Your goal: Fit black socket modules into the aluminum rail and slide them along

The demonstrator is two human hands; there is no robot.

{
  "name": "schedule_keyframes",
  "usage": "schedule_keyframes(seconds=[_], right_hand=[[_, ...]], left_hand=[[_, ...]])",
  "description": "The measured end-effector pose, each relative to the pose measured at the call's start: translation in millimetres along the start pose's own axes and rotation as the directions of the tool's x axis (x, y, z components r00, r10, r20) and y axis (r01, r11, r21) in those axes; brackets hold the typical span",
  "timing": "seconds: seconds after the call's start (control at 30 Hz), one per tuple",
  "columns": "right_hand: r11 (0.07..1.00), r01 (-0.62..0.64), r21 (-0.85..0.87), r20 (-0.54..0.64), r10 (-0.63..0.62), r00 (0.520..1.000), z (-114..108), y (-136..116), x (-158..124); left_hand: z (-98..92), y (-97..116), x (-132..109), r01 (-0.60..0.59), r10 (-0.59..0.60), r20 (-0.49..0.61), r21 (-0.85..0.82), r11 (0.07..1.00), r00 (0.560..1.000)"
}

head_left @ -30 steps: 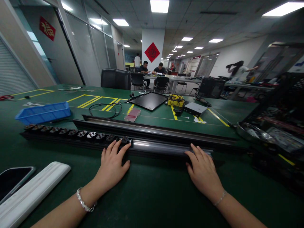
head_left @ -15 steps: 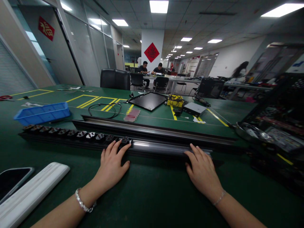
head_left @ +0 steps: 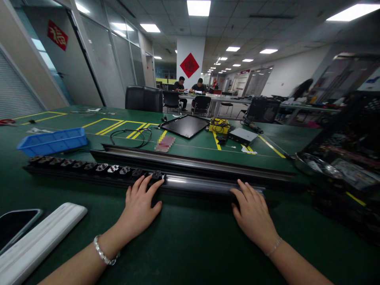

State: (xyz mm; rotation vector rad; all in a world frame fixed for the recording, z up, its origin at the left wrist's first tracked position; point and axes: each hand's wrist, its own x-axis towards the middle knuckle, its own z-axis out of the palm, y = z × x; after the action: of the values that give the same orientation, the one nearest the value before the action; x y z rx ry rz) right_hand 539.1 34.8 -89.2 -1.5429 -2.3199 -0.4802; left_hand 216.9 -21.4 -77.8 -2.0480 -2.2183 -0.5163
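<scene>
A long dark rail (head_left: 196, 185) lies across the table in front of me, its right half a bare, shiny channel. Along its left half sits a row of several small black modules (head_left: 101, 168) with metallic tops. My left hand (head_left: 139, 206) rests with fingers spread at the rail's near edge, its fingertips by the last module (head_left: 156, 174) of the row. Near the rail's right end, my right hand (head_left: 252, 211) touches the edge with its fingertips, fingers stretched out. Behind lies a second long dark rail (head_left: 202, 161), parallel and apart from both hands.
A blue bin (head_left: 53, 141) stands at left. A white bar (head_left: 41, 241) and a phone-like device (head_left: 18, 225) lie near left. Farther back are a black flat panel (head_left: 185, 126), a yellow item with cables (head_left: 219, 126) and a grey box (head_left: 243, 136). Dark equipment (head_left: 341, 170) crowds the right.
</scene>
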Motion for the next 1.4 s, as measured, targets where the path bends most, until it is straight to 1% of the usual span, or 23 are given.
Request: schedule_keyframes(seconds=[0.23,0.57,0.87,1.23,1.4], right_hand=[[1.0,0.002,0.017,-0.014,-0.002,1.0,0.0,0.5,0.1],[1.0,0.0,0.001,-0.001,0.0,1.0,-1.1,-0.6,0.8],[1.0,0.001,-0.006,-0.006,-0.001,1.0,-0.1,-0.1,0.3],[1.0,0.003,-0.027,-0.006,-0.003,1.0,-0.5,-0.4,0.8],[1.0,-0.003,-0.028,0.003,0.003,1.0,-1.1,-0.7,1.0]], left_hand=[[0.5,-0.3,-0.1,0.005,-0.005,0.01,-0.001,1.0,1.0],[1.2,-1.2,-0.4,-0.01,0.01,0.002,0.005,1.0,1.0],[0.9,-0.6,-0.5,-0.007,0.007,0.018,0.014,1.0,1.0],[3.2,-2.8,-1.5,-0.026,0.026,0.003,0.026,0.999,1.0],[3.6,0.7,-2.6,-0.027,0.028,-0.022,0.066,0.997,0.999]])
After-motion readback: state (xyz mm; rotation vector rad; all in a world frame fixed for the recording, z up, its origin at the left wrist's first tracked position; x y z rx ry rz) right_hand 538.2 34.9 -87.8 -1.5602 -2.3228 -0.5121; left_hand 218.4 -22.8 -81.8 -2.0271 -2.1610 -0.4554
